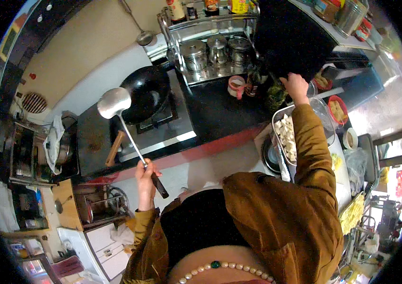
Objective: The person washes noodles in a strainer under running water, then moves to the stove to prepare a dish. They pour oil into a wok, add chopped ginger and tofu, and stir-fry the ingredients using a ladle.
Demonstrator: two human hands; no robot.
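A metal wok spatula (114, 103) with a black handle is held in my left hand (146, 177), its blade up beside the rim of a black wok (146, 93) on the gas stove. The wok's wooden handle (115, 148) points towards me. On the right my right hand (296, 87) reaches past a metal tray (276, 142) of white cubes (285, 136), over the dark counter. Its fingers are near some leafy greens (275, 96); whether they touch or grip anything is hidden in the dark area.
A pink mug (236, 87) and a metal rack (208, 76) with lidded steel pots (194, 55) stand behind the counter. A red bowl (343, 115) of yellow food, a white bowl (350, 138) and a cleaver (350, 72) are at the right. A ladle (145, 37) hangs on the wall.
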